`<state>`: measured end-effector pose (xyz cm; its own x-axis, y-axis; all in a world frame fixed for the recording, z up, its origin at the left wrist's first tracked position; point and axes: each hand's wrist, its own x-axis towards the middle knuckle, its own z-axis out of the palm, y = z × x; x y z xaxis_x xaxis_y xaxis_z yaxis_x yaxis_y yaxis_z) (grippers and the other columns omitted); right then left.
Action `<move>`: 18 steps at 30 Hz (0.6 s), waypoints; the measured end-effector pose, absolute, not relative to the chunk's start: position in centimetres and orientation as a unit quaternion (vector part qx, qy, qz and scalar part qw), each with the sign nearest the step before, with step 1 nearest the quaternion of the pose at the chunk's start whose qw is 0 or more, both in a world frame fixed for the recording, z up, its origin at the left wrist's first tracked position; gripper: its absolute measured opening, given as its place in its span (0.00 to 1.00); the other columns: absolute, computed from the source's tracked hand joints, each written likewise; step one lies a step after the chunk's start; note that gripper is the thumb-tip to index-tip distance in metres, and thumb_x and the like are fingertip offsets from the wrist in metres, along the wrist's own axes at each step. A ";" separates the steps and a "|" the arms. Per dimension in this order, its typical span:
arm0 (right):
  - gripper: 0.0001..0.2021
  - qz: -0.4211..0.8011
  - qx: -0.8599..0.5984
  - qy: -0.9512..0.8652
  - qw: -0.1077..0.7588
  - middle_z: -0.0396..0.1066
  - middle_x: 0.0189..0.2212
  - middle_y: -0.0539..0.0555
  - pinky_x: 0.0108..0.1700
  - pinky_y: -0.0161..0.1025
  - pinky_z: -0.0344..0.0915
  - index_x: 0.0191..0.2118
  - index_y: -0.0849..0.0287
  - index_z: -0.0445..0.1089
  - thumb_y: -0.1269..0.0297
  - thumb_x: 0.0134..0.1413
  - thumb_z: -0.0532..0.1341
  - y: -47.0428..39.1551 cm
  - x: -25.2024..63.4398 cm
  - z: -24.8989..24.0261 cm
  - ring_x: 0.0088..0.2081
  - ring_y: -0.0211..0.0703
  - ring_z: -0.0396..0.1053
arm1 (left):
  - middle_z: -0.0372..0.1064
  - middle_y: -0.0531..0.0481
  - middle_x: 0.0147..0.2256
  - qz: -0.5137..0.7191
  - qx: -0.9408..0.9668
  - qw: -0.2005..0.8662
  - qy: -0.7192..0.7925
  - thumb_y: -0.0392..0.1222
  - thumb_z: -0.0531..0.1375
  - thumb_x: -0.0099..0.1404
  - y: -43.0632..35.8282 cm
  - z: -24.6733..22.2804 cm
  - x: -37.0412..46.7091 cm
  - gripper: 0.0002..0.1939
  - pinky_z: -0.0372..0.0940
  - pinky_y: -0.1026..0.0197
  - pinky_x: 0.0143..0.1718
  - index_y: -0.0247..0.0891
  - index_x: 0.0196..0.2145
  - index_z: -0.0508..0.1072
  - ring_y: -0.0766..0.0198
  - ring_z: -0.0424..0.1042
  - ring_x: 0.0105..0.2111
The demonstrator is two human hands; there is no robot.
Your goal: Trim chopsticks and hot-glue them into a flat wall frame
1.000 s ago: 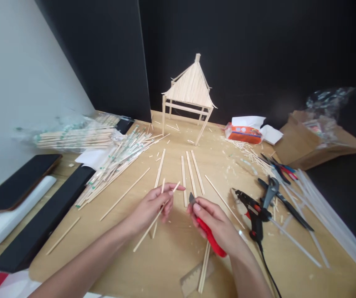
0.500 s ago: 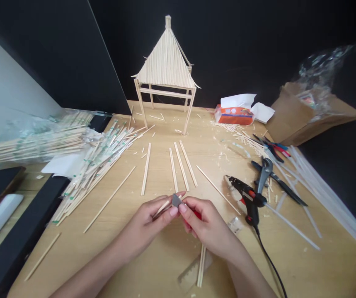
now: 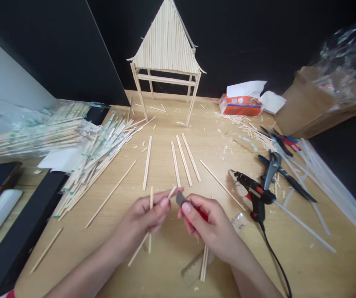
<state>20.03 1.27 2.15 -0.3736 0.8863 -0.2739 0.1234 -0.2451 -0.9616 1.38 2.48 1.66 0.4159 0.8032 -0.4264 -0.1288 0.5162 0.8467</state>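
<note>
My left hand [image 3: 148,215] pinches a thin wooden stick [image 3: 138,249] whose tip shows above its fingers, and a second stick [image 3: 151,196] stands nearly upright through the same hand. Just to the right, my right hand [image 3: 207,219] is closed on a red-handled cutter [image 3: 202,214], its grey blade [image 3: 180,198] close to the stick's tip. Under my right wrist lie some paired sticks [image 3: 204,267] across a clear ruler [image 3: 192,269]. Beyond my hands, several joined sticks [image 3: 183,160] rest on the table [image 3: 165,128].
A stick-built house model [image 3: 167,45] stands at the back. Bundled sticks [image 3: 87,165] lie left. On the right are a glue gun [image 3: 255,190], pliers [image 3: 289,180], glue sticks [image 3: 330,186], a tissue pack [image 3: 241,105] and a paper bag [image 3: 305,99].
My hands have moved apart slightly, and the blade is now separated from my left fingers. The sticks in my left hand have turned and show more clearly. The camera view has shifted.
</note>
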 end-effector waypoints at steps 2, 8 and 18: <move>0.14 0.644 -0.484 -0.505 0.310 0.60 0.20 0.45 0.25 0.30 0.54 0.33 0.59 0.66 0.53 0.61 0.54 1.4 20.0 2.1 0.22 0.31 0.57 | 0.49 0.58 0.24 0.389 0.262 0.771 0.431 0.41 0.56 0.66 3.5 1.3 1.0 0.13 0.46 0.74 0.17 0.40 0.48 0.71 0.76 0.44 0.18; 0.07 0.605 -0.542 -0.538 0.223 0.66 0.24 0.45 0.27 0.29 0.57 0.32 0.56 0.71 0.59 0.50 0.64 0.6 18.3 1.4 0.25 0.32 0.60 | 0.51 0.55 0.25 0.527 0.128 0.756 0.366 0.30 0.51 0.67 5.8 0.5 0.2 0.11 0.50 0.77 0.17 0.32 0.43 0.71 0.77 0.52 0.19; 0.11 0.682 -0.523 -0.494 0.135 0.71 0.24 0.49 0.18 0.27 0.56 0.36 0.56 0.73 0.56 0.50 0.62 -0.7 16.7 -0.3 0.21 0.33 0.60 | 0.53 0.55 0.24 0.559 0.109 0.751 0.335 0.29 0.49 0.67 5.5 0.2 0.0 0.11 0.57 0.76 0.21 0.32 0.44 0.69 0.77 0.56 0.19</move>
